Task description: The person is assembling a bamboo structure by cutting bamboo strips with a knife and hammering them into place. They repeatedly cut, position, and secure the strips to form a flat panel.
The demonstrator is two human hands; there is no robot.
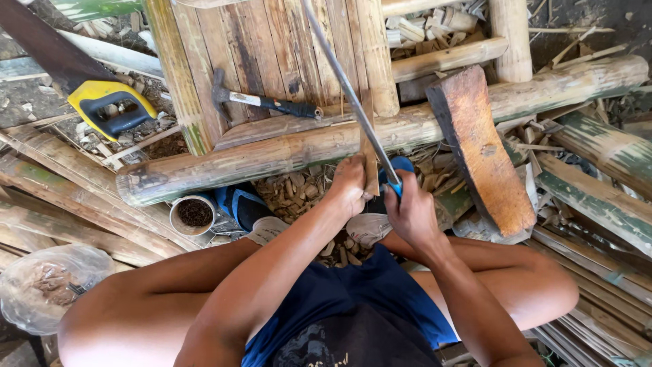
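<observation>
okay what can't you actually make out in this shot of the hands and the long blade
Head view only:
- long blade: its far end is cut off by the top edge.
- blade's blue grip: mostly covered by the right hand.
- bamboo strip: its lower end is hidden behind the left hand.
- handsaw: its blade runs off the top-left corner.

1. Two hands: left hand (350, 185), right hand (409, 212).
2. One long blade (346, 88) with a blue grip.
3. One hammer (261, 102).
4. One yellow-handled saw (112, 107).
5. One thin bamboo strip (369, 153).
6. One curved wooden block (481, 149).
7. One clear plastic bag (47, 285).
</observation>
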